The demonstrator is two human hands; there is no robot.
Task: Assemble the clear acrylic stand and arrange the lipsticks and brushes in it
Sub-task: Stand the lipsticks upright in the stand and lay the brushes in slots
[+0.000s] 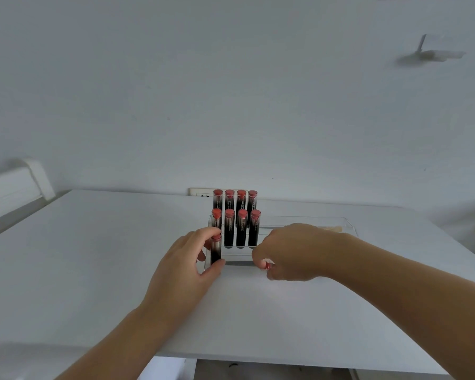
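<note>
A clear acrylic stand (pixel 307 221) sits on the white table (pixel 93 259), stepped in tiers. Several dark lipsticks with red caps stand upright in its back row (pixel 235 200) and middle row (pixel 241 229). My left hand (pixel 188 266) pinches a lipstick (pixel 216 249) between thumb and fingers at the front tier's left end. My right hand (pixel 288 252) holds another lipstick (pixel 268 265), of which only the red cap end shows under the curled fingers, low at the stand's front. A pale brush handle (pixel 332 229) lies in the stand's right part behind that hand.
A white wall rises behind the table, with a socket plate (pixel 200 192) just behind the stand. A white chair back (pixel 17 185) stands at the left. The table's near edge (pixel 258 360) runs below my forearms.
</note>
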